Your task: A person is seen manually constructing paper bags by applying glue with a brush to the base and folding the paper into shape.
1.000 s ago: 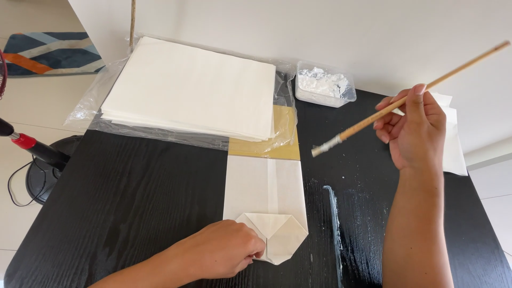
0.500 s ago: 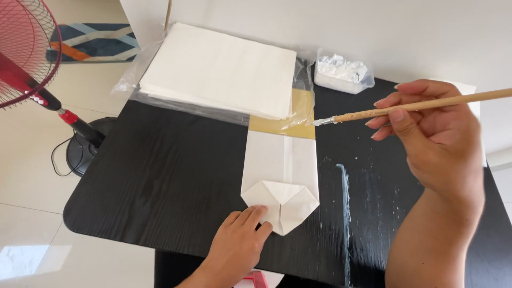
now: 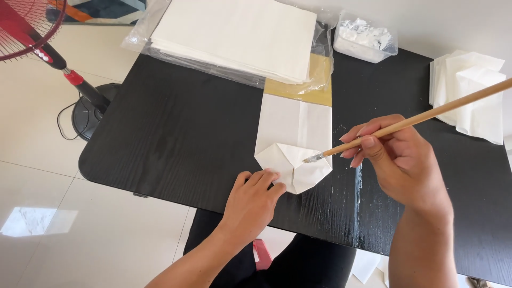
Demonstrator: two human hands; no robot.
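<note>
A white paper bag (image 3: 294,140) lies flat on the black table (image 3: 181,122), its near end folded into a pointed flap. My left hand (image 3: 253,201) rests on the table with its fingertips pressing the flap's near left edge. My right hand (image 3: 401,160) holds a long wooden brush (image 3: 421,118). The brush's tip touches the right side of the folded flap.
A thick stack of white sheets (image 3: 240,34) in clear plastic lies at the table's far edge, over a yellow sheet (image 3: 306,85). A clear tub of white paste (image 3: 365,37) stands to its right. Folded white bags (image 3: 472,90) are piled at far right. A red fan (image 3: 40,37) stands on the floor at left.
My right hand has brought the brush down from above the table, so its tip is on the folded flap. My left hand has stayed on the flap's edge. The view has shifted.
</note>
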